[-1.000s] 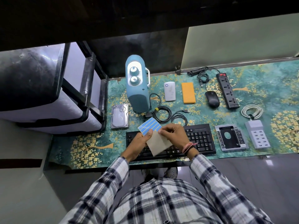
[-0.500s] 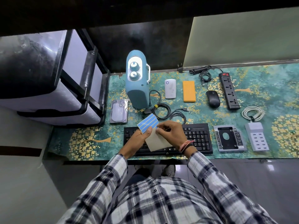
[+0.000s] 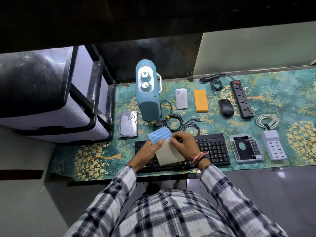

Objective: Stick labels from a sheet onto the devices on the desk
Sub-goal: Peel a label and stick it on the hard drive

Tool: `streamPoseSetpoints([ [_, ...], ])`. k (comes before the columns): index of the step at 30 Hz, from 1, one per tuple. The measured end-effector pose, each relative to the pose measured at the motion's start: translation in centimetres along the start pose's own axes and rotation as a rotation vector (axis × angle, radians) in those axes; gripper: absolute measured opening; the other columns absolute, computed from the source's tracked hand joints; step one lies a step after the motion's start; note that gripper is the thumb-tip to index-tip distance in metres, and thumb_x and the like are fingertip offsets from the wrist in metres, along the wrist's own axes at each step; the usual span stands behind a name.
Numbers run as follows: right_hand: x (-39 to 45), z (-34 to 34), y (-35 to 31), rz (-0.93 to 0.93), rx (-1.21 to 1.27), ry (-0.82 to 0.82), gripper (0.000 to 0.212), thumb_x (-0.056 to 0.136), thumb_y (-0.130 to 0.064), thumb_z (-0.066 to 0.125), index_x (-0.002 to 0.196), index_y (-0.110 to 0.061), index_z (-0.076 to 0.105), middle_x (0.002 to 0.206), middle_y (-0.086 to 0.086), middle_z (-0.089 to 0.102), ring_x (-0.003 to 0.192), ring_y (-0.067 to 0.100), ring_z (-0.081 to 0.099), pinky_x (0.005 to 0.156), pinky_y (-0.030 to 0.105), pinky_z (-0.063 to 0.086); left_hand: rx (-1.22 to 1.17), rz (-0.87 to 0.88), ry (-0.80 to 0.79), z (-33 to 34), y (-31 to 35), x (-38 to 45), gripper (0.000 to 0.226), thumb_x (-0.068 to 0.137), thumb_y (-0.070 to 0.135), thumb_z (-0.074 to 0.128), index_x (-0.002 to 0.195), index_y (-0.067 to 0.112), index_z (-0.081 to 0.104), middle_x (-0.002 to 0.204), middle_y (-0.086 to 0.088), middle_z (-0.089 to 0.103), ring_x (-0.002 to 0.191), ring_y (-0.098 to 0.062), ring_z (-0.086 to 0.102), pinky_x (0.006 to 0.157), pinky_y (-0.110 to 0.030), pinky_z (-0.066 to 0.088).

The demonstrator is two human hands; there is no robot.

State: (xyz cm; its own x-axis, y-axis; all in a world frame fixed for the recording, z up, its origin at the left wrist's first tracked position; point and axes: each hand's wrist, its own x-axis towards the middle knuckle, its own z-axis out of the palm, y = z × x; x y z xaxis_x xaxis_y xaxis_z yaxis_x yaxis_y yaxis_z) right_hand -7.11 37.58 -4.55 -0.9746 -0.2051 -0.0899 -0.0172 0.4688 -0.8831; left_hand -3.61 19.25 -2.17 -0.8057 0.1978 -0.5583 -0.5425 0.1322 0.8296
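Blue labels on the sheet (image 3: 160,136), above the keyboard (image 3: 210,147), are pinched by the left hand (image 3: 147,149); its edge is picked by the right hand (image 3: 183,144). A curling label may be creased.

One head-worn wide-angle view, looking steeply down from above

The camera sits over the person's plaid-shirted chest (image 3: 171,216) and faces forward and down onto the counter with its teal, gold-flowered cloth (image 3: 282,93); the black rectangular keyboard (image 3: 212,147) lies near the lower centre, the dark wall at the top, and straight edges bow toward the frame's sides.
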Motion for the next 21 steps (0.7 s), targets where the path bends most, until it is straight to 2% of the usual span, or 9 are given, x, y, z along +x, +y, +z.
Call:
streamPoseSetpoints([
  [2, 0.1, 0.4, -0.2, 0.100, 0.052, 0.063, 0.008, 0.087, -0.015, 0.067, 0.081, -0.010, 0.070, 0.083, 0.004, 0.069, 0.076, 0.018, 0.062, 0.068, 0.027, 0.049, -0.048, -0.015, -0.001, -1.1, -0.8, 0.6, 0.049, 0.108, 0.036, 0.047, 0.065, 0.014, 0.056, 0.055, 0.012, 0.059, 0.053, -0.002, 0.055, 0.059, -0.015, 0.040],
  [4, 0.4, 0.6, -0.1, 0.308, 0.262, 0.118, 0.012, 0.087, -0.018, 0.065, 0.081, -0.009, 0.070, 0.089, 0.005, 0.070, 0.076, 0.017, 0.060, 0.067, 0.027, 0.047, -0.048, -0.048, -0.012, -2.1, -1.2, 1.1, 0.055, 0.100, 0.054, 0.055, 0.069, 0.009, 0.051, 0.064, 0.000, 0.053, 0.063, -0.015, 0.051, 0.066, -0.027, 0.038],
  [6, 0.7, 0.4, 0.0, 0.471, 0.518, 0.066, 0.016, 0.084, -0.020, 0.065, 0.080, -0.007, 0.071, 0.087, 0.014, 0.068, 0.076, 0.021, 0.056, 0.064, 0.030, 0.044, -0.108, -0.033, -0.017, -2.8, -1.6, 1.7, 0.056, 0.095, 0.058, 0.059, 0.074, 0.007, 0.054, 0.071, -0.006, 0.053, 0.070, -0.019, 0.052, 0.070, -0.032, 0.040],
  [8, 0.9, 0.1, 0.1, 0.548, 0.650, -0.021, 0.013, 0.084, -0.019, 0.066, 0.080, -0.009, 0.074, 0.084, 0.015, 0.065, 0.078, 0.023, 0.053, 0.064, 0.032, 0.043, -0.121, -0.035, -0.036, -3.2, -1.5, 1.9, 0.058, 0.092, 0.060, 0.063, 0.082, 0.003, 0.058, 0.078, -0.010, 0.057, 0.075, -0.022, 0.055, 0.074, -0.036, 0.041],
  [10, 1.0, 0.2, 0.0, 0.571, 0.697, -0.027, 0.012, 0.086, -0.010, 0.067, 0.077, -0.007, 0.074, 0.082, 0.014, 0.067, 0.078, 0.024, 0.055, 0.065, 0.032, 0.044, -0.099, -0.023, -0.048, -3.6, -1.0, 1.9, 0.057, 0.095, 0.055, 0.063, 0.091, -0.001, 0.066, 0.092, -0.014, 0.067, 0.083, -0.029, 0.061, 0.078, -0.042, 0.046],
  [12, 1.2, 0.5, 0.0, 0.581, 0.684, 0.043, 0.010, 0.084, -0.009, 0.069, 0.077, -0.004, 0.075, 0.082, 0.016, 0.067, 0.076, 0.024, 0.055, 0.063, 0.031, 0.044, -0.129, -0.045, -0.037, -4.0, -1.0, 2.1, 0.045, 0.101, 0.040, 0.060, 0.110, -0.003, 0.071, 0.114, -0.013, 0.075, 0.103, -0.031, 0.071, 0.093, -0.043, 0.054],
  [14, 1.7, 0.5, 0.5, 0.621, 0.669, 0.145, 0.015, 0.075, -0.017, 0.075, 0.077, -0.002, 0.075, 0.081, 0.018, 0.068, 0.073, 0.025, 0.057, 0.064, 0.035, 0.046, -0.157, -0.059, -0.004, -4.6, -1.4, 2.6, 0.041, 0.100, 0.034, 0.062, 0.115, -0.003, 0.070, 0.116, -0.014, 0.075, 0.112, -0.031, 0.070, 0.099, -0.043, 0.056],
  [17, 2.4, 0.2, 2.1, 0.695, 0.573, 0.290, 0.021, 0.061, -0.024, 0.076, 0.071, -0.005, 0.073, 0.073, 0.015, 0.065, 0.067, 0.024, 0.056, 0.063, 0.039, 0.046, -0.103, -0.066, 0.161, -5.5, -1.9, 3.0, 0.026, 0.094, 0.031, 0.071, 0.110, 0.010, 0.074, 0.109, -0.007, 0.077, 0.110, -0.028, 0.070, 0.101, -0.045, 0.054],
  [21, 3.1, -0.5, 3.9, 0.777, 0.363, 0.396, 0.012, 0.069, -0.013, 0.073, 0.065, -0.009, 0.063, 0.064, 0.009, 0.053, 0.061, 0.019, 0.045, 0.051, 0.029, 0.038, 0.181, -0.162, 0.530, -8.0, -4.1, 4.5, 0.054, 0.090, 0.030, 0.076, 0.134, 0.005, 0.060, 0.133, -0.010, 0.063, 0.118, -0.027, 0.061, 0.105, -0.041, 0.050],
])
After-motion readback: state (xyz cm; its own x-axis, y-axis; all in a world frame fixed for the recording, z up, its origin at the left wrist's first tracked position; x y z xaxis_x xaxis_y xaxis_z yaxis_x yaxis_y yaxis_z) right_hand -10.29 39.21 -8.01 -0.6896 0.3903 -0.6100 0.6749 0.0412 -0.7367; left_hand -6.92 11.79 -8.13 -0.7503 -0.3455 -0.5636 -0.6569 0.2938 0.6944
